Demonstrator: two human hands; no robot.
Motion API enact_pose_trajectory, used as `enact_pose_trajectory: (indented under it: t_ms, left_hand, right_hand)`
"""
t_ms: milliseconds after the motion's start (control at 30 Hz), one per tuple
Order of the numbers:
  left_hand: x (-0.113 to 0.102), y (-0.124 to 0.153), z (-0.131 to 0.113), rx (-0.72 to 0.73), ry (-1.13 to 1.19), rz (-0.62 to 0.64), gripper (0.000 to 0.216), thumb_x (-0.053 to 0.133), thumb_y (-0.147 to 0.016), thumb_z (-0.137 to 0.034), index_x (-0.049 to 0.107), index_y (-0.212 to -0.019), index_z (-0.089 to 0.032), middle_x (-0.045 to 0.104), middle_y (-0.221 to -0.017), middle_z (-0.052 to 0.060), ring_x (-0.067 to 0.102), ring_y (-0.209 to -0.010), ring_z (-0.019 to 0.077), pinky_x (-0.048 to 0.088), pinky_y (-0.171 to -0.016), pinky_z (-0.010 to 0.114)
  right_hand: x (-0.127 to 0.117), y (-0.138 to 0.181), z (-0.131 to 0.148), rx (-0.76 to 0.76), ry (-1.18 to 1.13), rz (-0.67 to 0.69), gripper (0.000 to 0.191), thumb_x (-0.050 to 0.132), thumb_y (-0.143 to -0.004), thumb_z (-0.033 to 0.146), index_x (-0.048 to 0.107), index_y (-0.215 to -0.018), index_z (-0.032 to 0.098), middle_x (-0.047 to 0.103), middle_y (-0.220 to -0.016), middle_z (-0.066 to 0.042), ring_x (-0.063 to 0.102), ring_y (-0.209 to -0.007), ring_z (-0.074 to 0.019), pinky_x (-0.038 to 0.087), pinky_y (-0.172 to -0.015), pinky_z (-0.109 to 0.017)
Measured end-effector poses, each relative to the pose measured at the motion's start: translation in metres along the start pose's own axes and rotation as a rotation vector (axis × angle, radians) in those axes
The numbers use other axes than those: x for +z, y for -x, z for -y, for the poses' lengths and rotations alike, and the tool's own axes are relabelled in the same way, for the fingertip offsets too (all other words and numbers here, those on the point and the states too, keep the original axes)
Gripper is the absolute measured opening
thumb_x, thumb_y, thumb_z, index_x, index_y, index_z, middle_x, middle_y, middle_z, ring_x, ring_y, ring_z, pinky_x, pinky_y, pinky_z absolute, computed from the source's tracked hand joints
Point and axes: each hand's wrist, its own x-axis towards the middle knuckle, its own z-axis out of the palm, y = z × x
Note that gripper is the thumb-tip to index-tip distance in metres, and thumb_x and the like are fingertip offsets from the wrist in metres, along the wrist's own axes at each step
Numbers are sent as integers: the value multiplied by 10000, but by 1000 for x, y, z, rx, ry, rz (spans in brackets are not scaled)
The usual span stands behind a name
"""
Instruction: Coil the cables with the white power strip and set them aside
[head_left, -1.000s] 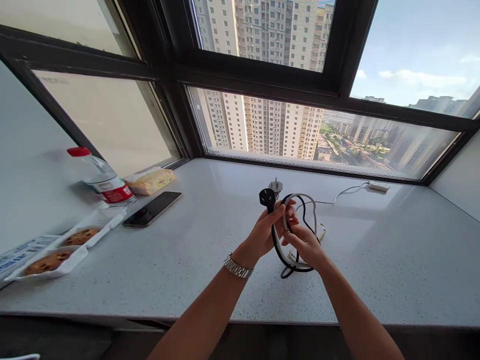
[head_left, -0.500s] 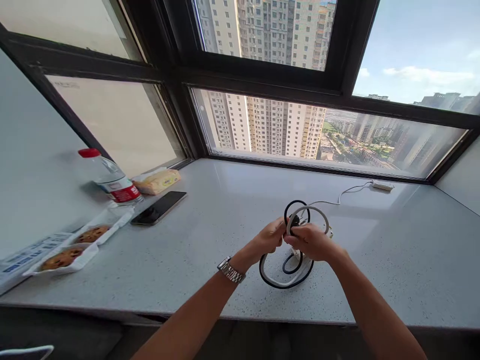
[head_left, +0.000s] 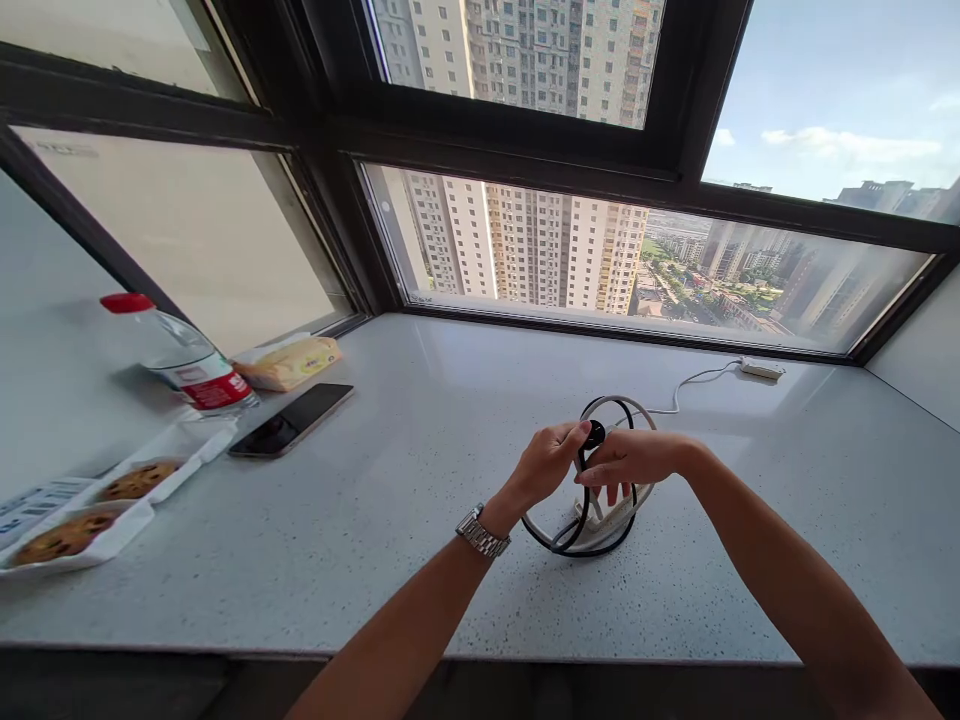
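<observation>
My left hand [head_left: 551, 462], wearing a metal watch [head_left: 482, 531], is closed on a round black plug [head_left: 594, 434] and the cords beside it. To its right, my right hand [head_left: 634, 458] reaches into the loops with its fingers apart and pointing down and left. One fingertip is at the black cord [head_left: 584, 505]; part of the fingers is hidden. A black and a white cord [head_left: 651, 415] form loose coils around both hands. Beneath the right hand, a white power strip [head_left: 611, 515] lies on the counter, partly covered by the coils.
A thin white cord [head_left: 677, 395] runs to a small white block [head_left: 761, 369] near the window. At left are a phone [head_left: 292, 420], a red-capped bottle [head_left: 206, 380], a tissue pack [head_left: 289, 362] and cookies in a white tray [head_left: 169, 460]. The counter's front edge [head_left: 465, 658] is close.
My right hand has turned over and let its fingers down into the coils. The left hand has the plug's round face showing now. The view has shifted slightly right.
</observation>
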Motion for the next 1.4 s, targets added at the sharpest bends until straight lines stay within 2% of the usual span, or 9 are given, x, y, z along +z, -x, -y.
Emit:
enact_pose_trajectory:
  t_ms: [233,333,433,567,767,967,1200,1300,1400]
  left_hand:
    - [3,-2,-2,-286,344,-10,501,268,-813,-515,568,-652,-147,510,-512,32,357,-466,115,229,-441,233]
    - [-7,-1,1,-518,651,7,530,279,-799,-505,630,-806,-109,547,-558,56,393,-462,118,226,-409,213]
    - [-20,1,0,-657,906,68,485,320,-783,-475,632,-828,-106,545,-578,53,425,-456,120,283,-402,208]
    - [-34,2,-4,-688,1127,13,462,292,-821,-454,607,-768,-121,457,-490,10,368,-384,101,355,-402,222]
    - [-42,-8,-5,-422,1454,-280,587,186,-851,-640,529,-757,-173,352,-488,-48,277,-338,69,237,-325,178]
    - [-25,-16,-10,-124,1221,-528,615,384,-698,-782,511,-849,-199,384,-556,-48,275,-381,54,180,-335,177]
    - [-6,1,6,20,391,-467,497,632,-699,-512,576,-1076,-193,398,-591,-56,335,-492,80,311,-474,214]
    - [-8,9,5,-2,194,-375,507,633,-704,-494,583,-1093,-172,418,-583,-53,358,-518,96,311,-501,228]
    - [-9,12,6,-16,162,-263,515,627,-716,-511,577,-1088,-158,401,-561,-61,335,-496,91,288,-484,227]
  right_hand:
    - [-28,34,-7,-113,-67,87,553,526,-775,631,685,-833,105,692,-807,-106,645,-569,-148,495,-510,-237]
    - [-59,33,-56,-273,-167,-504,707,310,-817,722,675,-888,120,687,-873,-139,661,-702,-192,517,-621,-307]
    - [-74,18,-124,-19,77,-1026,609,467,-776,675,631,-1083,176,601,-1190,-148,578,-1058,-261,470,-842,-381]
    - [-53,14,-198,401,426,-955,521,575,-722,628,656,-1012,202,579,-1210,-140,506,-1126,-304,417,-881,-394]
    - [5,23,-206,365,507,-1110,594,336,-823,694,576,-658,176,617,-769,-106,543,-794,-232,391,-701,-316]
    - [62,-10,-145,152,136,-1120,530,290,-869,633,506,-710,176,500,-574,3,430,-520,-122,322,-517,-240]
    - [83,-22,-84,-227,-95,-925,427,424,-872,560,565,-970,169,630,-826,-70,534,-544,-119,442,-523,-252]
    - [46,9,-112,-86,99,-1182,489,350,-887,573,630,-872,173,650,-961,-134,606,-879,-223,483,-799,-367]
    - [4,47,-171,352,393,-1355,597,399,-824,632,600,-1143,169,464,-1347,-177,356,-1278,-359,317,-1002,-544]
